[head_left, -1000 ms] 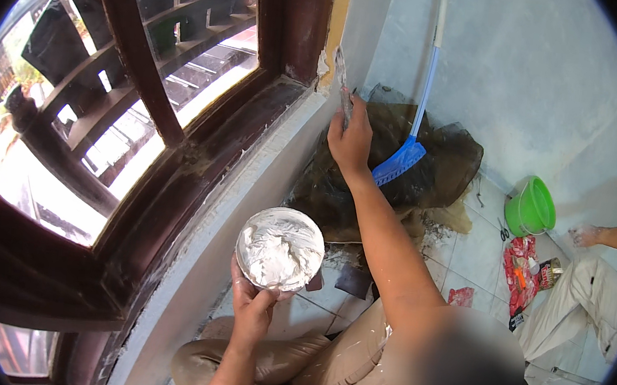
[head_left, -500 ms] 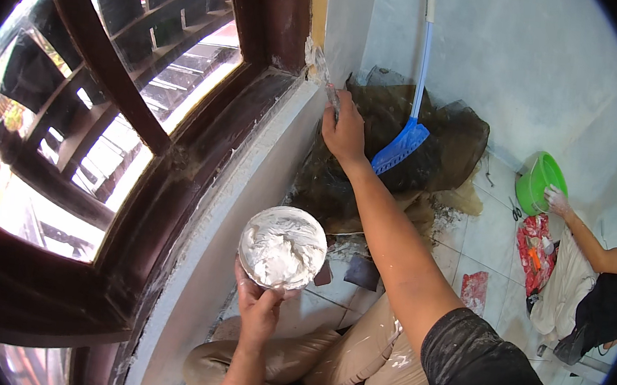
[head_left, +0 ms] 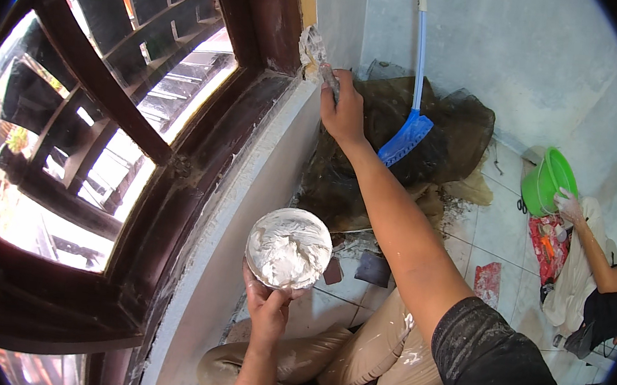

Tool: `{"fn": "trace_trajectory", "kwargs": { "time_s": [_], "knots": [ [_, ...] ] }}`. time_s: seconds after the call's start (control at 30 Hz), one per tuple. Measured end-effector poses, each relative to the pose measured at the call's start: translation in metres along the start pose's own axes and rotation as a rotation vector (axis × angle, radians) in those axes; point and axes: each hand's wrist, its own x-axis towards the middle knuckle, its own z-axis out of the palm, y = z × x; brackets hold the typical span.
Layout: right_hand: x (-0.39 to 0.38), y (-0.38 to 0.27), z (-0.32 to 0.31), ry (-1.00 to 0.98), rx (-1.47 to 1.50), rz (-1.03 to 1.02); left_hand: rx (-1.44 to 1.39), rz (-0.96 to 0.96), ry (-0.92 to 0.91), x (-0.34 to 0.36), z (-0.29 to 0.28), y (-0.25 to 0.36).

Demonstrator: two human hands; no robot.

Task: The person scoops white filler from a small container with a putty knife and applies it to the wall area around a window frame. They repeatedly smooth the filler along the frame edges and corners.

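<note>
- One round bowl (head_left: 289,248) heaped with white putty is gripped from below by the left hand (head_left: 267,308), fingers closed on its rim and underside; it is held in front of the grey wall under the window.
- One putty knife (head_left: 315,52), its blade coated in white paste, is grasped by the right hand (head_left: 343,111) and pressed against the wall corner just beside the dark wooden window frame (head_left: 268,20).
- One blue broom (head_left: 406,139) with a long pale handle is leaned against the back wall, its head resting on one dark heap of netting (head_left: 447,117).
- One green bucket (head_left: 548,182) is seen on the tiled floor at the right, touched by one hand of a second person (head_left: 566,205), who is seated beside it.
- Two small dark squares (head_left: 374,267) are seen lying on the floor tiles near the bowl.
</note>
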Motion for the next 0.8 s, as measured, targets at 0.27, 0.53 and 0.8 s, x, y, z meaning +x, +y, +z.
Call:
{"fn": "trace_trajectory", "kwargs": {
  "time_s": [0.27, 0.53, 0.8],
  "knots": [
    [-0.023, 0.018, -0.008, -0.027, -0.039, 0.082, -0.008, 0.013, -0.009, 0.002, 0.002, -0.003],
    [-0.010, -0.012, -0.003, 0.007, 0.079, 0.136, 0.019, -0.001, 0.013, -0.001, -0.003, -0.002],
    [-0.022, 0.005, -0.019, -0.008, 0.047, 0.158, 0.018, 0.011, 0.018, 0.000, 0.001, 0.000]
  ]
}}
